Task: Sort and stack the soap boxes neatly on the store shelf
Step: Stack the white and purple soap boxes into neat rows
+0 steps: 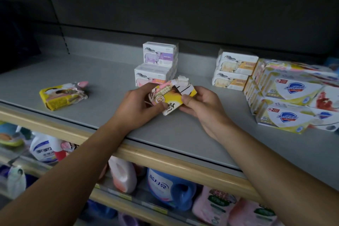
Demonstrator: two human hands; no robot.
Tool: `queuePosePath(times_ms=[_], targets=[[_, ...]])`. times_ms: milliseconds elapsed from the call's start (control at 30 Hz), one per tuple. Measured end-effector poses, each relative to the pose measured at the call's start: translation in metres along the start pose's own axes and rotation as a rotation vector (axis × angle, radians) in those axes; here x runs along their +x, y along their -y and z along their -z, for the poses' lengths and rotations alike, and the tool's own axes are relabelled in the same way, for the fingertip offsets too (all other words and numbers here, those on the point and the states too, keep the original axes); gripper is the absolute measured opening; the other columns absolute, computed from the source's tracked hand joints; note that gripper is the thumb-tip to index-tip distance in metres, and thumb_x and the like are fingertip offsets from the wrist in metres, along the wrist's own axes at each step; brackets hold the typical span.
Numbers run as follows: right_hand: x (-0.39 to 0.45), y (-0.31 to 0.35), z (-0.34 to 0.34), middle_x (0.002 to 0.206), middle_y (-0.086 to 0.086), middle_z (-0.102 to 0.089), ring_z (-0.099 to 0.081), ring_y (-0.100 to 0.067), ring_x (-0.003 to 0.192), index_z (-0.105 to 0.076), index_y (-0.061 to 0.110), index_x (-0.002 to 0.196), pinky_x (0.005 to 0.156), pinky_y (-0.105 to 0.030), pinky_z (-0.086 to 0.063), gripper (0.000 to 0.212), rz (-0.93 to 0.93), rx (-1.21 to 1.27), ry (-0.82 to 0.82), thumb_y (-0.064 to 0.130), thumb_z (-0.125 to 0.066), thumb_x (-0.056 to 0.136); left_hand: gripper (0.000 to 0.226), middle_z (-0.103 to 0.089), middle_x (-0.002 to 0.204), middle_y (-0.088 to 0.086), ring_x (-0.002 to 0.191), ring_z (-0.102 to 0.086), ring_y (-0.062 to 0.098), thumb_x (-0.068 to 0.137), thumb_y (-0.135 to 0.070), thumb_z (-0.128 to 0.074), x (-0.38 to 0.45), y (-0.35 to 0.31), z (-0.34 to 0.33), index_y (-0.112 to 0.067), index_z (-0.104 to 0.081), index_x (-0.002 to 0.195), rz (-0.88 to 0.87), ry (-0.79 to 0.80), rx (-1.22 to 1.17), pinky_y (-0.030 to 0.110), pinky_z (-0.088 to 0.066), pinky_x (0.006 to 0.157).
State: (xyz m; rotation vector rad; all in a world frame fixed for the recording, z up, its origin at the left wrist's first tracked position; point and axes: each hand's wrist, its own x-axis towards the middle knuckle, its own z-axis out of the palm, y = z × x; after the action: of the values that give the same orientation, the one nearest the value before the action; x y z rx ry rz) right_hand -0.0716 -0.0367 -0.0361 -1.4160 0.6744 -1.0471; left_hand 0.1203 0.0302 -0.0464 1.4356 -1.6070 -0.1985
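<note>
While both hands (166,103) pinch a torn yellow soap box (173,97), three stacks stand sorted on the shelf (110,79); another yellow box (63,96) lies loose.

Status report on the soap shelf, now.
Left hand and right hand both grip one yellow soap pack, wrapper torn. Another yellow pack lies alone, left. Sheep boxes directly behind.

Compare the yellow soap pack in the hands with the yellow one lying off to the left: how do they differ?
The held pack is gripped by both the left hand and right hand, tilted above the shelf; the left pack lies flat on it, untouched. The held pack is in front of the sheep-print boxes; the left pack lies alone. Both are yellow with torn or crumpled wrapping at one end.
</note>
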Motion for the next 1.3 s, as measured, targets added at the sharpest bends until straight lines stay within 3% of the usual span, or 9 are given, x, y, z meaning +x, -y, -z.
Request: queuePosePath(times_ms=[100,233,400,600,733,800,900,1033,1300], targets=[[0.0,-0.005,-0.003,0.109,-0.02,-0.068,-0.071,-0.023,0.096,-0.064,0.013,0.1,0.081,-0.031,-0.058,0.011,-0.055,-0.061,-0.011,0.006,-0.064,0.092,0.036,-0.073,0.09,-0.009,0.077,-0.066,0.002,0.07,-0.039,-0.078,0.003,-0.003,0.005,-0.026,-0.068,0.101,0.112,0.048,-0.044,0.025,-0.052,0.076],[0.003,-0.005,-0.009,0.11,0.009,-0.067,-0.065,-0.013,0.102,-0.056,0.025,0.116,0.091,-0.038,-0.052,0.037,0.029,-0.625,0.004,0.037,-0.07,0.084,0.023,-0.075,0.089,0.002,0.074,-0.066,0.012,0.079,-0.015,-0.08,0.002,-0.007,0.019,-0.013,-0.07,0.099,0.21,0.031,-0.156,0.037,-0.054,0.077],[0.002,-0.01,-0.037,0.144,0.001,-0.047,-0.044,-0.019,0.132,-0.041,0.02,0.14,0.103,-0.029,-0.035,0.064,0.136,-1.135,0.288,0.052,-0.06,0.087,0.022,-0.069,0.073,-0.002,0.068,-0.064,0.017,0.079,-0.035,-0.078,-0.013,0.006,0.069,-0.019,-0.065,0.088,0.336,-0.144,0.233,0.029,-0.046,0.062],[0.0,-0.018,-0.072,0.143,0.001,-0.047,-0.043,-0.021,0.133,-0.046,0.023,0.137,0.11,-0.038,-0.033,0.061,0.203,-1.357,0.301,0.061,-0.045,0.089,0.036,-0.065,0.074,0.003,0.085,-0.063,0.03,0.083,-0.048,-0.067,-0.045,0.029,0.11,-0.013,-0.06,0.089,0.524,-0.214,0.572,0.031,-0.039,0.065],[-0.004,-0.019,-0.069,0.139,0.002,-0.05,-0.046,-0.021,0.129,-0.049,0.023,0.134,0.108,-0.035,-0.034,0.055,0.236,-1.342,0.268,0.056,-0.045,0.091,0.052,-0.064,0.115,0.014,0.106,-0.058,0.038,0.083,-0.056,-0.056,-0.054,0.027,0.114,-0.016,-0.061,0.115,0.533,-0.219,0.783,0.038,-0.045,0.076],[-0.006,-0.018,-0.067,0.139,0.003,-0.05,-0.047,-0.02,0.128,-0.05,0.023,0.135,0.107,-0.034,-0.035,0.053,0.243,-1.31,0.278,0.054,-0.045,0.092,0.053,-0.06,0.127,0.01,0.117,-0.053,0.039,0.087,-0.054,-0.051,-0.06,0.021,0.108,-0.018,-0.062,0.125,0.324,-0.21,0.779,0.042,-0.044,0.095],[-0.007,-0.018,-0.067,0.138,0.005,-0.052,-0.048,-0.019,0.126,-0.053,0.025,0.132,0.106,-0.034,-0.036,0.05,0.258,-1.303,0.286,0.054,-0.046,0.092,0.069,-0.058,0.135,0.003,0.122,-0.05,0.034,0.085,-0.068,-0.03,-0.072,0.014,0.096,-0.024,-0.06,0.131,0.157,-0.001,0.844,0.044,-0.04,0.103],[-0.005,-0.02,-0.066,0.135,0.006,-0.053,-0.049,-0.019,0.124,-0.055,0.025,0.129,0.104,-0.034,-0.037,0.05,0.262,-1.305,0.286,0.055,-0.045,0.091,0.081,-0.04,0.153,-0.005,0.139,-0.034,0.028,0.08,-0.078,-0.019,-0.074,0.025,0.102,-0.034,-0.04,0.146,0.329,0.038,0.87,0.047,-0.034,0.111],[-0.004,-0.021,-0.065,0.136,0.008,-0.053,-0.05,-0.018,0.123,-0.053,0.027,0.129,0.104,-0.036,-0.039,0.05,0.25,-1.311,0.303,0.056,-0.044,0.09,0.078,-0.027,0.159,-0.004,0.146,-0.019,0.028,0.086,-0.075,-0.02,-0.053,0.048,0.114,-0.033,-0.028,0.151,0.498,0.044,0.883,0.053,-0.024,0.116]])
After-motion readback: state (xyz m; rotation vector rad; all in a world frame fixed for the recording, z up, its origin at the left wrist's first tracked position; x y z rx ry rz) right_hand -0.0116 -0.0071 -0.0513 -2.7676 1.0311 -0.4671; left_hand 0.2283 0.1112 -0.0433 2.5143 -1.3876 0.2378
